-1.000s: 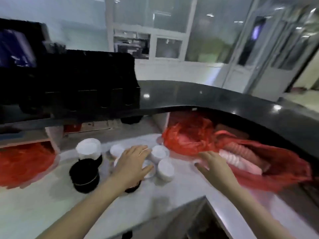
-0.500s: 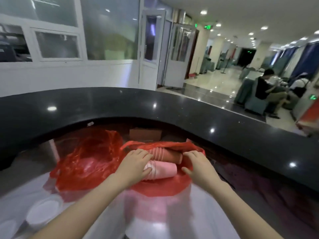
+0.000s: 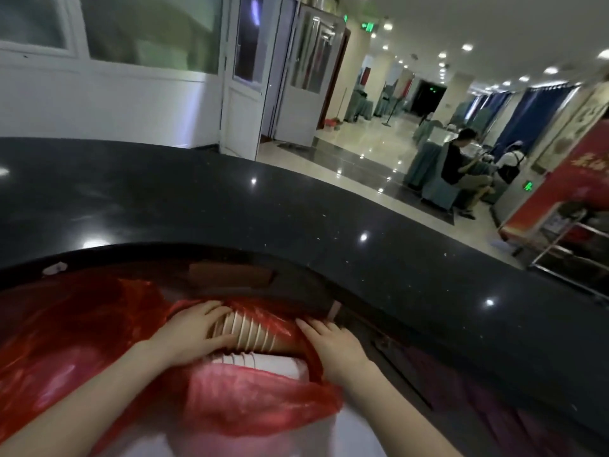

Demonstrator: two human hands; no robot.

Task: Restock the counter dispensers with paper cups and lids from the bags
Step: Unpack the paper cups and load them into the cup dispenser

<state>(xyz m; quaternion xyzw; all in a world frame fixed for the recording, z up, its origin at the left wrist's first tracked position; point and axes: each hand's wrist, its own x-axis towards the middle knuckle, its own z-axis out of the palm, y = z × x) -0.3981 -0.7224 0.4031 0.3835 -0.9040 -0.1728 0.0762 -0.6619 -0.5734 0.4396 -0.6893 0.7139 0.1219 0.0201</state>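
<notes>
- Head view: left hand [image 3: 189,338] grips the stack of paper cups [image 3: 250,333]; right hand [image 3: 333,346] lies flat, spreading the red bag [image 3: 250,395] mouth.
- Draw the stack out level, towards the left hand, so it stays nested.

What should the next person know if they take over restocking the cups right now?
Left hand: grip curled round the upper cup stack in the open red bag.
Right hand: fingers straight, holding the bag's edge aside.
A second cup stack lies just below the first.
Done: bag opened, stack gripped.
Left: lift the stack out and load the dispensers, which are out of view.
</notes>
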